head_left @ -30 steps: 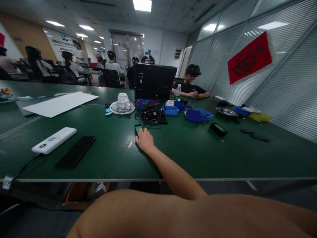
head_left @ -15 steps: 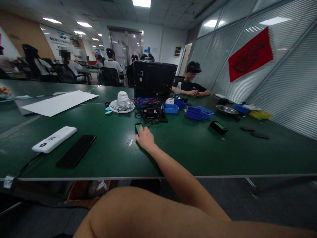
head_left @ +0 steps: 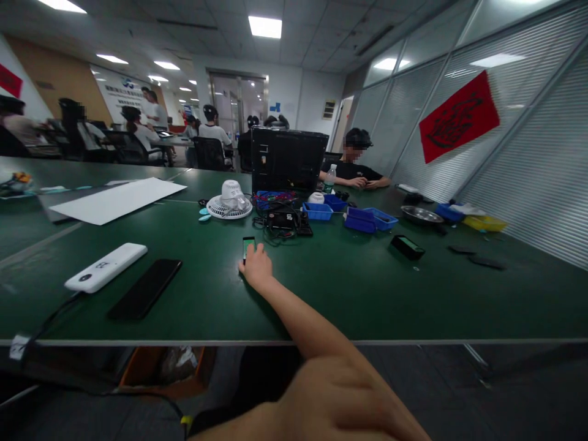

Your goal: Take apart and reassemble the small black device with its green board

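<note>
The right hand (head_left: pixel 256 268) lies flat, fingers on a small green-faced device (head_left: pixel 248 246). Beyond it sit tangled cables (head_left: pixel 282 222) and a white fan (head_left: pixel 229 203); a black phone (head_left: pixel 146 296) lies leftward. The left hand (head_left: pixel 331 401), blurred near the camera, hangs loosely curled, holding nothing.

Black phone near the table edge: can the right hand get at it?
Probably yes: the right hand rests at the small green-screened device, and only bare green table lies between it and the black phone.

right hand (head_left: pixel 255 268) | fingers on green-screened device (head_left: pixel 248 245) | green table (head_left: pixel 344 288)
</note>
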Demonstrator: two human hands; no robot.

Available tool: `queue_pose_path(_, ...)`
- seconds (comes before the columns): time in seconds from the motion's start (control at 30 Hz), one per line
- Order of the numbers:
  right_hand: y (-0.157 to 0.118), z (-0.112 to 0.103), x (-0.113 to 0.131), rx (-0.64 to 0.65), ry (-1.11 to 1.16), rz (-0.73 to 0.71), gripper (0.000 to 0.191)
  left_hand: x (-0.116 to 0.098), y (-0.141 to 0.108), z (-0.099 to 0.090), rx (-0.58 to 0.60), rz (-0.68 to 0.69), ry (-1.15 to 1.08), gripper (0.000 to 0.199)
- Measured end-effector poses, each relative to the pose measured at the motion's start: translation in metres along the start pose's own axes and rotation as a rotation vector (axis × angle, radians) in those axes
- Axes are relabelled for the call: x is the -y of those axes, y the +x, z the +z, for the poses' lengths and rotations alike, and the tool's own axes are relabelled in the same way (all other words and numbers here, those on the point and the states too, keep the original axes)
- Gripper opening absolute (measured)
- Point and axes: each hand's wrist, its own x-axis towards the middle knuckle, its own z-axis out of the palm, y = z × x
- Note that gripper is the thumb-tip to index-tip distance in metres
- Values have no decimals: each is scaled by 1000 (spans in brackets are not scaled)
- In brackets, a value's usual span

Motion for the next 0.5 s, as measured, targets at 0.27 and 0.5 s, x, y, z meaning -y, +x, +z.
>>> queue_pose_path(0.27, 0, 0, 11, 5, 32, -42, 48, 138, -108, -113, -137, -1146, 764, 42)
queue_pose_path(0.5, -1, -2, 10, 21, 29, -47, 46, 200, -157, -146, 234, -1561, 804, 65)
